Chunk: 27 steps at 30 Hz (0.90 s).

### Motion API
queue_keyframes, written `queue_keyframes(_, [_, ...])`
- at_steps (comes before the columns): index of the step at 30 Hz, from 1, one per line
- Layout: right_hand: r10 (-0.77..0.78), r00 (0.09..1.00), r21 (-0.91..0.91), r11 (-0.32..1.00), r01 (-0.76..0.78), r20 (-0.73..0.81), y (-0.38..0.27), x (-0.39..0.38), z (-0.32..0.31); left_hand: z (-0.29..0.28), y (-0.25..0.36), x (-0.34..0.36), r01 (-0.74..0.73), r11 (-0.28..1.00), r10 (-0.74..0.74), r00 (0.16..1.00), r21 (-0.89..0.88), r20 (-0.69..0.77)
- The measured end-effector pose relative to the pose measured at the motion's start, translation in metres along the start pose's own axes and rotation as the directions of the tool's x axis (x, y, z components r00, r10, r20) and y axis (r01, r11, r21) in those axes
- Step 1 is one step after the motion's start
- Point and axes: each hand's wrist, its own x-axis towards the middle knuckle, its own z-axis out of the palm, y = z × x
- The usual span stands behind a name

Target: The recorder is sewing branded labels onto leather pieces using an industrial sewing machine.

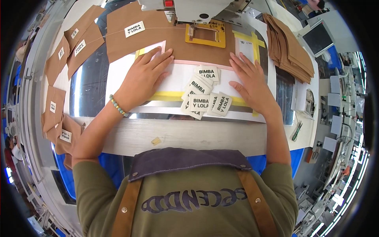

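Note:
My left hand [149, 75] lies flat with fingers stretched out, its fingertips at the lower left part of a brown fabric panel [179, 51]. At the panel's right edge rests my right hand [251, 81], fingers spread and thumb apart. Neither hand holds anything. A yellow rectangular frame [222, 37] sits on the panel under the head of a sewing machine [201, 10]. Pink strips and yellow tape [258, 43] border the white work surface around the panel. Between my hands lies a loose pile of square white labels with dark print [200, 103].
Brown pieces with white labels [85, 49] trail off to the left, joined by thread, and hang over the table edge. A stack of brown panels [288, 47] stands at right, near a dark screen [319, 37]. Green-handled thread snips [297, 132] lie at the right front.

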Motion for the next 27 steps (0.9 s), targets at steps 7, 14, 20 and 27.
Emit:
queue_keyframes(7, [0.038,0.991,0.081,0.996,-0.028,-0.13,-0.001,-0.008,0.007,0.0,0.004,-0.002,0.071,0.996,-0.075,0.994,-0.046,-0.083])
queue_keyframes(14, [-0.004,0.986,0.042,0.999,0.011,-0.167,0.002,-0.007,0.011,0.003,0.005,-0.002,0.061,0.997,-0.063,0.997,-0.054,-0.043])
queue_keyframes(20, [-0.014,0.989,-0.034,0.999,0.009,-0.149,0.002,-0.009,0.013,0.003,0.004,-0.002,0.086,0.995,-0.088,0.995,-0.047,-0.038])
queue_keyframes(27, [-0.016,0.986,0.002,1.0,0.016,-0.168,-0.002,-0.009,0.013,0.001,0.007,0.001,0.066,0.996,-0.065,0.998,-0.068,0.012])
